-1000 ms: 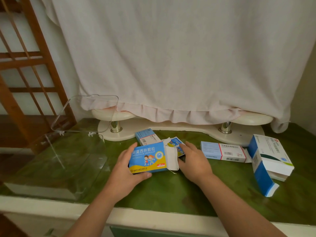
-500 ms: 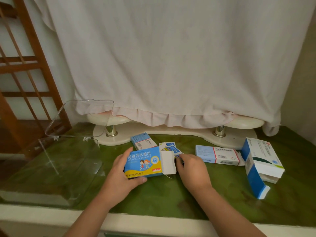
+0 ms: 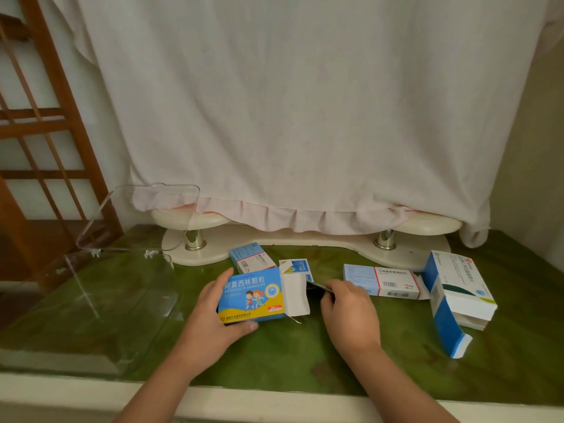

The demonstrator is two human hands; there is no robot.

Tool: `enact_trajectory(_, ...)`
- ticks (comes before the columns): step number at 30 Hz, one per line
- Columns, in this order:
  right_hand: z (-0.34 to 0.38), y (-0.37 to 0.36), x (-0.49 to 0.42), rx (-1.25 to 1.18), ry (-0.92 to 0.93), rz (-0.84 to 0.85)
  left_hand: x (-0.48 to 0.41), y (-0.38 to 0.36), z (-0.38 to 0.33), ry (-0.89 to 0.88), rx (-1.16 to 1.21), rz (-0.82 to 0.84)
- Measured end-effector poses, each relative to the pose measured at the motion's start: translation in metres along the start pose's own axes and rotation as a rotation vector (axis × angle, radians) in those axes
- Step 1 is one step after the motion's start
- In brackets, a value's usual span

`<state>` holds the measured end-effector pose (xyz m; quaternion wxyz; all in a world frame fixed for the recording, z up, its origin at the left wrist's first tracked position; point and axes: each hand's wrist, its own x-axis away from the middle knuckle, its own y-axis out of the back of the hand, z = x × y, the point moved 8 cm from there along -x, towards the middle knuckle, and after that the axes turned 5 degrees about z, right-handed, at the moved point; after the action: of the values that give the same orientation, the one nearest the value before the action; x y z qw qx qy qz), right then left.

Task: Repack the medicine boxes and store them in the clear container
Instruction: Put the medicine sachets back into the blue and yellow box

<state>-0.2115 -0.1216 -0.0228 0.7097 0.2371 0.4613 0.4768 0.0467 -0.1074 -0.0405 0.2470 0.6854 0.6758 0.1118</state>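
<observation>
Blue-and-yellow box (image 3: 253, 296): centre frame, end flap open, gripped by left hand (image 3: 213, 315). Right hand (image 3: 351, 309): pinches thin dark strip (image 3: 319, 286) at the flap. Clear container (image 3: 91, 294): lower left, lid raised. Long white box (image 3: 384, 280) and large blue-white box (image 3: 457, 297): right, on the green tabletop (image 3: 290, 355).

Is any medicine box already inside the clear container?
No, the clear container is empty; the amoxicillin box in the left hand and the others are outside it.
</observation>
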Motion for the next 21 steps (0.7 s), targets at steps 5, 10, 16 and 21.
enact_trajectory(5, 0.002, 0.013, 0.004, -0.097, 0.055, -0.079, -0.001, 0.000, 0.001, -0.003, 0.001, -0.004)
enact_trajectory(10, -0.015, 0.013, 0.007, -0.465, -0.160, -0.016, -0.001, 0.000, -0.001, 0.001, -0.004, 0.002)
enact_trajectory(16, -0.028, 0.017, 0.012, -0.921, -0.365, -0.042, -0.001, 0.000, -0.001, 0.004, 0.001, 0.001)
enact_trajectory(21, -0.044, 0.009, 0.019, -1.274, -0.590, 0.001, -0.001, -0.001, -0.002, 0.002, 0.000, 0.002)
